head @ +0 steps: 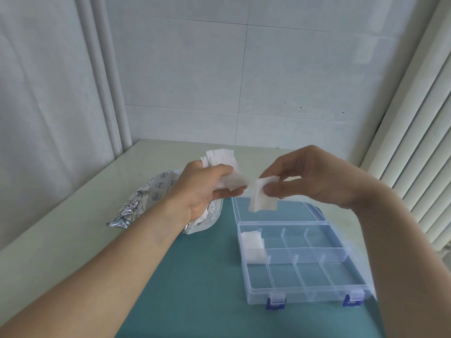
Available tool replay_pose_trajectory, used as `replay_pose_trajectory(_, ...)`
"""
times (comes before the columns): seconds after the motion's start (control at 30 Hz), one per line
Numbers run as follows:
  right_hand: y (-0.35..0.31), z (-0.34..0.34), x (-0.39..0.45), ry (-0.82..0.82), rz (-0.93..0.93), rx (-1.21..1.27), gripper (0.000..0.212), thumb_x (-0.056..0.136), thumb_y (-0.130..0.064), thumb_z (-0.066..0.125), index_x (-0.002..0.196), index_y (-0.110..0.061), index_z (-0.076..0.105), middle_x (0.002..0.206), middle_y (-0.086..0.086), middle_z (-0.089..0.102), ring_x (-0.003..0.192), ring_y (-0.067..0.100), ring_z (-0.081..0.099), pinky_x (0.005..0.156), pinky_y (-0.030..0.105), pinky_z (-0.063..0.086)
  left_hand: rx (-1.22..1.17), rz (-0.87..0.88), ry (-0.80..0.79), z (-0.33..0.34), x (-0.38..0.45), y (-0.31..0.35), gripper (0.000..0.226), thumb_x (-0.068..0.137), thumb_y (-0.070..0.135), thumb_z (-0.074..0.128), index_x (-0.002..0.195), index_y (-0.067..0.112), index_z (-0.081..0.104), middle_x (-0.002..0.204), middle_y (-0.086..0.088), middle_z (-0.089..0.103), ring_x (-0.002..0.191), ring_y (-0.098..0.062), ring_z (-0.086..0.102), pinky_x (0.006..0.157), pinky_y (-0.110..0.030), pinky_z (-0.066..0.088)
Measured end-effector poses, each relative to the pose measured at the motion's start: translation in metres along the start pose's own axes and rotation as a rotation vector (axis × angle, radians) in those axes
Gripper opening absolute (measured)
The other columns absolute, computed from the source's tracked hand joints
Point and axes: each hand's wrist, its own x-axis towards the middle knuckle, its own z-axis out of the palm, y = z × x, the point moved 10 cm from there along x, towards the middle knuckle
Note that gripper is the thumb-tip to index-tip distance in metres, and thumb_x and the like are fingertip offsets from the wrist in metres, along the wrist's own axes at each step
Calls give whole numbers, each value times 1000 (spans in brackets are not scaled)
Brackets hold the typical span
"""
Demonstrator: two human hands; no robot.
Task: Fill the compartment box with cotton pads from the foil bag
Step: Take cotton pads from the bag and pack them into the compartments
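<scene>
Two bunches of pads: the left hand [205, 189] is gripping a thick fanned stack of cotton pads [220, 158], and the right hand [310, 176] is pinching a small bunch [263, 195] between thumb and fingertips, in the air above the open lid [292, 211].
How they are handling: very light, soft and thin, I judge; the sheets are clinging together and bending easily, so a gentle pinch at one edge of a few sheets is looking best, without squeezing hard.
Pads already placed: one small pile [252, 246] is lying in the far-left compartment of the compartment box [305, 286].
Compartments: I am counting about eight, in two rows of four; only one is holding pads, so most of the task is still waiting.
Latches: two blue ones [275, 302] are sitting on the near edge of the box.
Foil bag: one foil bag [136, 203] is lying crumpled to the left of the box, partly under the left wrist; how many pads are remaining inside I cannot tell.
Support: the box is resting on one teal mat [195, 276] on the pale table [61, 228].
</scene>
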Motion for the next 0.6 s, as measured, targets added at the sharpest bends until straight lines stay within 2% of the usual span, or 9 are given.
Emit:
replay_pose_trajectory(0.03, -3, 4, 3, 21, -13, 1, 11, 81, -21, 81, 92, -18, 79, 91, 7, 77, 89, 29, 71, 93, 51, 55, 6, -24, -31, 4, -1, -1, 12, 93, -1, 60, 104, -6, 63, 97, -24, 70, 68, -24, 72, 56, -31, 59)
replay_pose_trajectory(0.1, -5, 10, 8, 85, -21, 0, 9, 82, -20, 80, 91, -17, 79, 84, 6, 76, 76, 19, 70, 87, 49, 55, 31, -49, -104, 12, -3, -3, 13, 96, 12, 61, 102, 1, 66, 91, -15, 72, 68, -18, 70, 58, -32, 60)
replay_pose_trajectory(0.17, -1, 12, 13, 129, -3, 15, 6, 84, -20, 79, 89, -16, 77, 79, 6, 75, 66, 14, 65, 73, 42, 55, 52, -47, -170, 17, -2, -3, 39, 93, 35, 63, 112, 2, 67, 102, -14, 74, 83, -21, 71, 74, -37, 62)
replay_pose_trajectory(0.23, 7, 12, 14, 148, 30, 65, 6, 86, -20, 77, 88, -14, 75, 74, 0, 74, 64, 13, 63, 63, 26, 48, 66, -33, -231, 21, -2, -1, 64, 83, 49, 63, 123, -1, 64, 117, -17, 71, 98, -27, 69, 86, -42, 59)
replay_pose_trajectory(0.3, 10, 6, 15, 177, 28, 127, 6, 87, -17, 76, 88, -12, 73, 76, -2, 74, 67, 15, 64, 65, 23, 49, 45, -12, -273, 23, -4, 2, 61, 81, 39, 66, 126, -2, 62, 120, -19, 69, 102, -28, 68, 85, -41, 60)
replay_pose_trajectory(0.4, 12, -3, 15, 221, -10, 217, 9, 88, -9, 73, 94, -3, 72, 89, 9, 75, 75, 21, 65, 72, 33, 56, -23, -1, -325, 26, -6, 3, 49, 79, 21, 68, 123, -2, 62, 118, -19, 70, 101, -28, 70, 79, -36, 61)
replay_pose_trajectory(0.6, 16, -6, 15, 221, -10, 293, 13, 90, -8, 70, 98, 4, 70, 95, 18, 74, 78, 22, 66, 75, 35, 58, -20, 32, -343, 27, -5, 5, 46, 75, 23, 68, 116, 5, 65, 106, -12, 74, 92, -24, 73, 71, -29, 60)
